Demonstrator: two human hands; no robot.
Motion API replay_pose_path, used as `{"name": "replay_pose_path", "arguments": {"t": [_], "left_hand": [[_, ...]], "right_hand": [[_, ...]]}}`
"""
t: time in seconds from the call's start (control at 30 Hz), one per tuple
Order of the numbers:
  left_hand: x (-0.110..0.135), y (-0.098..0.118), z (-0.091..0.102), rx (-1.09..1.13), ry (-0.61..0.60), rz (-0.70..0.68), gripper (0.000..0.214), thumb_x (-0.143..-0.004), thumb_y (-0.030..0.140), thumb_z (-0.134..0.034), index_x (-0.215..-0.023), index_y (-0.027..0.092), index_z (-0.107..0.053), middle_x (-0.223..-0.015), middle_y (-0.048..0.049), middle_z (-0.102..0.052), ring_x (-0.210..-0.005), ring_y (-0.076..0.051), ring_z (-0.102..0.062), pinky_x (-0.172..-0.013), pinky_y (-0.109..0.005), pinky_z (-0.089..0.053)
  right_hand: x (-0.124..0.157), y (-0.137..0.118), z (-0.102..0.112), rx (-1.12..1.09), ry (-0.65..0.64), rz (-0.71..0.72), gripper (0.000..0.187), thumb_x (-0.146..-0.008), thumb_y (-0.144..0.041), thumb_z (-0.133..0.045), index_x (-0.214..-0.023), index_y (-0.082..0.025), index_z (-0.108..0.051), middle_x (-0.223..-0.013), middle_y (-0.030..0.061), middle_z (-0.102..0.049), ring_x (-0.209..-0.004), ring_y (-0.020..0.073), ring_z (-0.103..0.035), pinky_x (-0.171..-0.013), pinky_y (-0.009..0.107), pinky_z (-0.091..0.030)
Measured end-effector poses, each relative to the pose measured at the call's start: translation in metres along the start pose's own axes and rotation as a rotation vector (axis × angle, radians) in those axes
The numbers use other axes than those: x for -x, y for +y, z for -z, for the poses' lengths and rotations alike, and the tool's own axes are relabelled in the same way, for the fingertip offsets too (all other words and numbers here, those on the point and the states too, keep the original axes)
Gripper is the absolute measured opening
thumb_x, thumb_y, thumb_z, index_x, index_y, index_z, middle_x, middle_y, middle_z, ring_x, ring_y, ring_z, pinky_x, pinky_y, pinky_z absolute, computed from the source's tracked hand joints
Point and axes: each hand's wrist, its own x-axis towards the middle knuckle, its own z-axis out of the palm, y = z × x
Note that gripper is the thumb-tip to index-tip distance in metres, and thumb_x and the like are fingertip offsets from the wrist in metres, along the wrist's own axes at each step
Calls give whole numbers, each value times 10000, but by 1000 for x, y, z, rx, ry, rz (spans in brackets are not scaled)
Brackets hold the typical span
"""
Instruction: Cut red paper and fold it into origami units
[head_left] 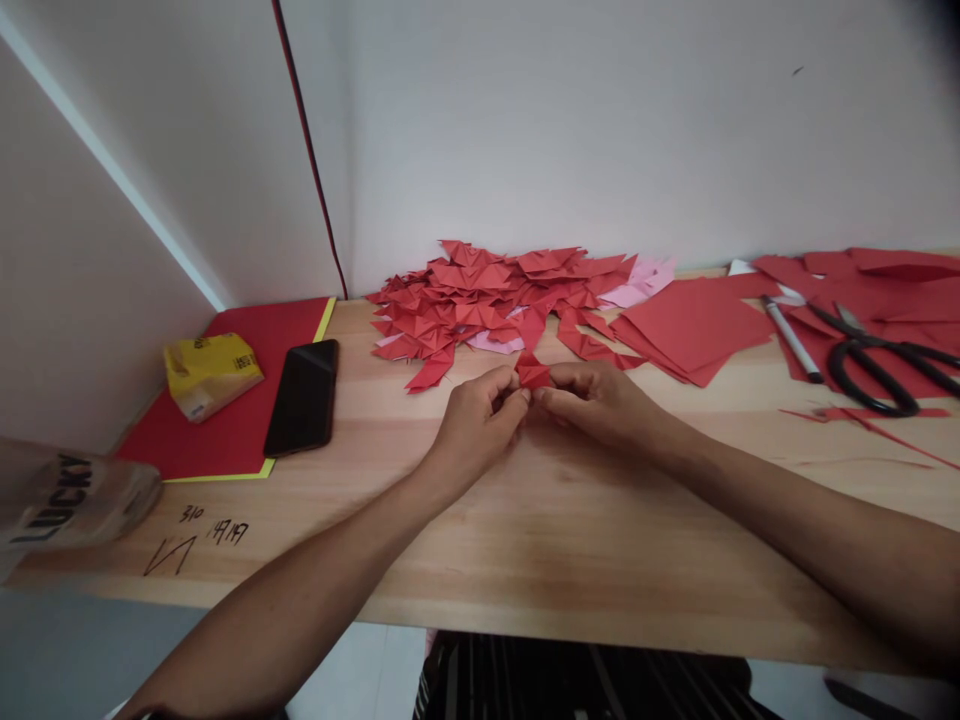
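Observation:
My left hand (480,425) and my right hand (600,400) meet over the middle of the wooden table (525,540). Both pinch one small folded red paper piece (532,373) between their fingertips, just above the tabletop. Right behind it lies a big heap of folded red paper pieces (487,300), with a few pink ones (637,282) mixed in at its right side.
A stack of flat red paper squares (694,325) lies right of the heap. Further right are a pen (791,340), black scissors (877,365) and red paper scraps (877,275). At left a black phone (304,395) and a yellow packet (210,372) rest on a red sheet (240,430). A clear bottle (67,500) lies at the left edge.

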Motion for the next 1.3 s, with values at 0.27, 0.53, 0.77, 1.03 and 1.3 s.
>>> {"name": "replay_pose_path", "arguments": {"t": [0.27, 0.53, 0.77, 1.03, 1.3], "left_hand": [[-1, 0, -1, 134, 22, -5, 172, -850, 247, -500, -698, 168, -499, -587, 45, -513, -429, -61, -460, -433, -194, -348], [-2, 6, 1, 302, -20, 107, 162, -816, 200, -529, -661, 151, -519, -564, 30, -552, -402, -60, -493, -402, -179, -376], [-3, 6, 3, 469, 61, 208, 148, -811, 173, -540, -678, 124, -581, -551, 15, -588, -369, -53, -497, -382, -164, -358], [-1, 8, 1, 506, 40, 243, 153, -794, 164, -554, -654, 116, -591, -572, -18, -633, -371, -67, -520, -373, -170, -368], [1, 9, -2, 514, 50, 242, 184, -803, 176, -548, -647, 109, -619, -653, -57, -684, -422, -80, -567, -394, -176, -400]], "right_hand": [[1, 6, 2, -52, -68, -12, 291, -892, -320, -465, -641, -185, -524, -608, -20, -522, -575, 108, -460, -563, 262, -349], [-1, 12, 9, -67, -147, 28, 337, -948, -364, -453, -672, -191, -537, -607, -24, -520, -569, 108, -476, -568, 263, -362], [2, 17, 5, 41, 136, 239, 89, -938, -281, -510, -1010, -230, -522, -873, 17, -595, -721, 137, -547, -643, 276, -444], [3, 13, 7, 206, 153, 335, 66, -896, -264, -583, -948, -246, -619, -926, 28, -674, -757, 158, -598, -644, 303, -468], [6, 11, 5, 130, 201, 238, 59, -883, -289, -616, -865, -244, -650, -869, 9, -697, -735, 159, -595, -623, 303, -443]]}}
